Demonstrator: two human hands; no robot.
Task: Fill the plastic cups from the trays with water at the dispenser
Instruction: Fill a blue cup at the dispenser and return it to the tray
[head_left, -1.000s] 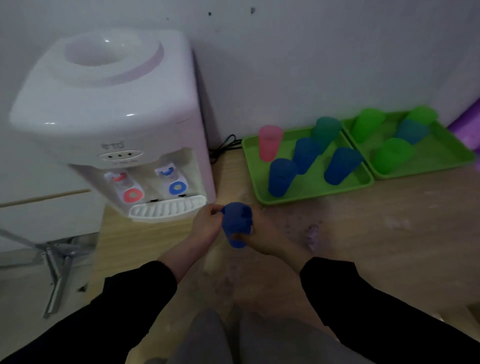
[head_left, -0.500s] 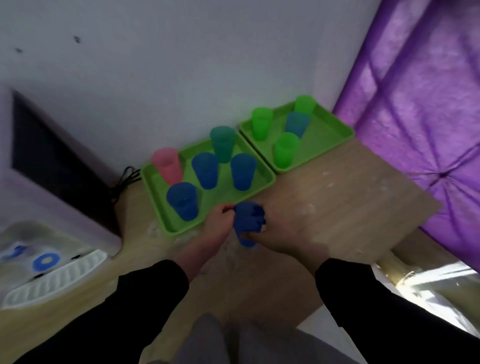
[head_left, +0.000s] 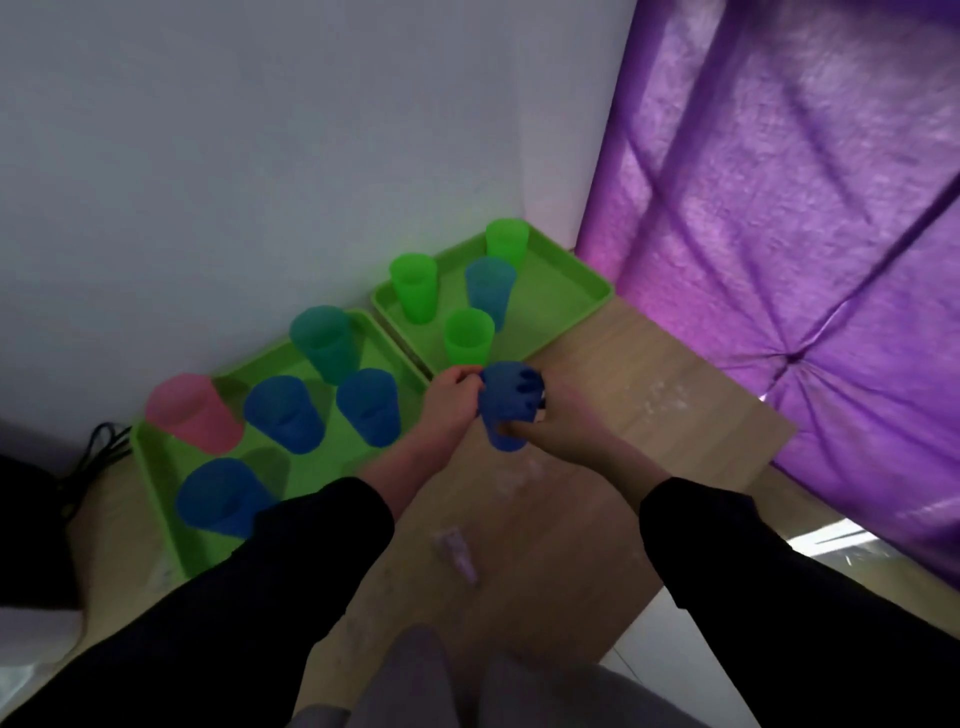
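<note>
Both my hands hold one blue plastic cup (head_left: 501, 402) above the wooden table, just in front of the gap between two green trays. My right hand (head_left: 558, 423) wraps its fingers around the cup's far side. My left hand (head_left: 449, 400) pinches the cup's rim on the left. The near tray (head_left: 156, 467) carries a pink cup (head_left: 195, 413), a teal cup (head_left: 327, 343) and three blue cups (head_left: 283, 413). The far tray (head_left: 576, 296) carries three green cups (head_left: 467, 338) and a light blue cup (head_left: 491, 288). The dispenser is out of view.
A purple padded panel (head_left: 805, 234) stands along the right side of the table. A white wall runs behind the trays. Black cables (head_left: 104, 441) lie at the left by the near tray. The wooden table (head_left: 623, 405) ends at the lower right.
The view has swung right from the water dispenser to the trays. Both hands have carried the blue cup rightward, from beside the drip tray to the gap between the trays.
</note>
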